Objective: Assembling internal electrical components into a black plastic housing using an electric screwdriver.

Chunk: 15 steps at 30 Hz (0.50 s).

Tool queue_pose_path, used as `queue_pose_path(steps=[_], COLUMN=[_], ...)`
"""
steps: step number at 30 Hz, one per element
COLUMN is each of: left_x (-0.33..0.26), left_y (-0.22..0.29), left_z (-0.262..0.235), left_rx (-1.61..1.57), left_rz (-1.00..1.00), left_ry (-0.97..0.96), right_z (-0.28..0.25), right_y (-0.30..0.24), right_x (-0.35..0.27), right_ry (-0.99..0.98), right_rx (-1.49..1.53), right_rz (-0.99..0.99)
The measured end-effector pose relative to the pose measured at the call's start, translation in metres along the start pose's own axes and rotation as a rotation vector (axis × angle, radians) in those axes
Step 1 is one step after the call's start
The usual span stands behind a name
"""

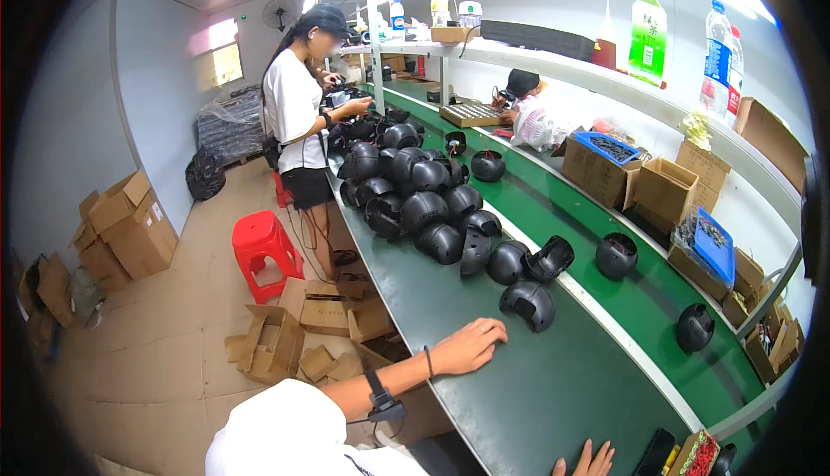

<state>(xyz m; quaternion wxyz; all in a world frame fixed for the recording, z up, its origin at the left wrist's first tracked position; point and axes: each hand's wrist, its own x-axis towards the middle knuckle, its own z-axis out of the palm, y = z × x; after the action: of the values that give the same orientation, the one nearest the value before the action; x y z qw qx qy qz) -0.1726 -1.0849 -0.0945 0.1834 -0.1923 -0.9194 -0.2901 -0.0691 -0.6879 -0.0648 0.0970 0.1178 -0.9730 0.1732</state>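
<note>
I saw the dark worktable (519,389) running bare ahead of and between my hands. My left hand (468,347) lay flat near its left edge, fingers loosely spread, holding nothing. Just beyond its fingertips sat a black helmet shell (528,304), rounded and glossy. My right hand (586,462) showed only fingertips; its grip I couldn't tell.

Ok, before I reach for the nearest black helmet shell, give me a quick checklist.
1. Left hand empty, flat on the grey worktop: ok.
2. Right hand free: cannot tell, only fingertips show at the lower edge.
3. Nearest helmet shell lies apart from the pile: ok.
4. Path from left hand to shell unobstructed: ok.
5. Co-worker stands far up the line: ok.
</note>
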Motion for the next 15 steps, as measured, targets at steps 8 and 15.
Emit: queue_pose_path(steps=[8, 15], left_x=[-0.005, 0.000], left_y=[0.002, 0.002], left_z=[-0.005, 0.001], left_rx=[0.044, -0.027], left_rz=[0.030, 0.038], left_ry=[0.013, 0.008], right_z=[-0.001, -0.004], right_y=[-0.009, -0.008], right_x=[0.003, 0.005], right_ry=[-0.021, 0.038], right_rx=[0.038, 0.028], right_rz=[0.051, 0.061])
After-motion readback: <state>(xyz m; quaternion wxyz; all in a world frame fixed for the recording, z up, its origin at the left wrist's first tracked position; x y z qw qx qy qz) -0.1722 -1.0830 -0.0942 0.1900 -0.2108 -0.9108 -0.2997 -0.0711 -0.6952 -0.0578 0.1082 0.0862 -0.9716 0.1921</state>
